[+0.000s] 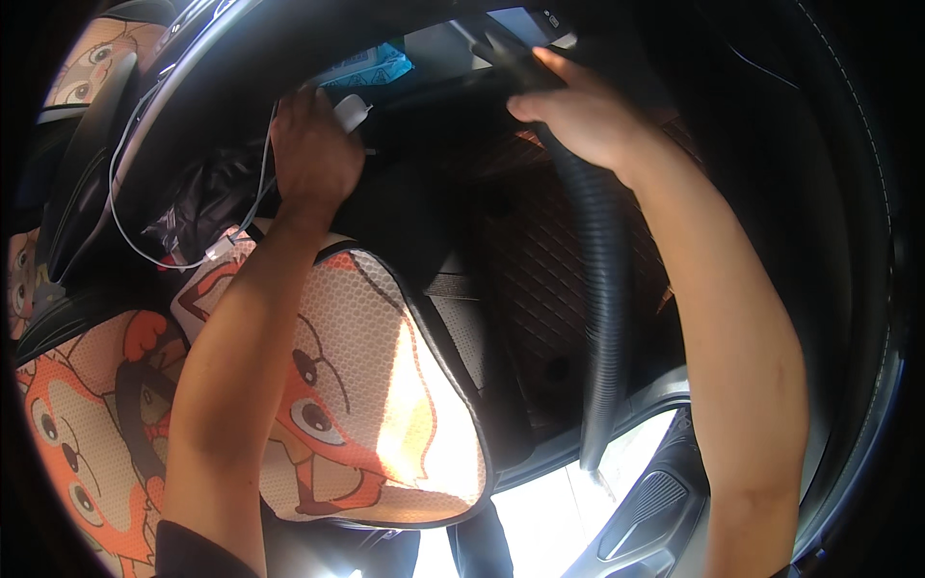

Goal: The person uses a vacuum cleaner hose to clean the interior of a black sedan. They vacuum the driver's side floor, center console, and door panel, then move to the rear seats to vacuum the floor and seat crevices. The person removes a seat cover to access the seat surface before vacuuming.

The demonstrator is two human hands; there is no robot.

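Observation:
My right hand (589, 115) grips the black handle end of a vacuum cleaner hose (603, 289). Its blurred nozzle (470, 36) points into a shelf or compartment at the top of the view. From the handle the ribbed hose curves down through the footwell to the door opening. My left hand (318, 148) is closed around a white charger plug (352, 113), whose end sticks out beside the fingers. A white cable (115, 188) loops near this hand, with a white connector (219, 249) resting on the seat. The left fingertips are in shadow.
A blue soft pack (376, 66) lies in the compartment. Fox-print covers dress the near car seat (354, 404) and the other seat (79, 433). A dark plastic bag (209, 191) sits beside the console. Below are a quilted floor mat (556, 267) and the door panel (643, 513).

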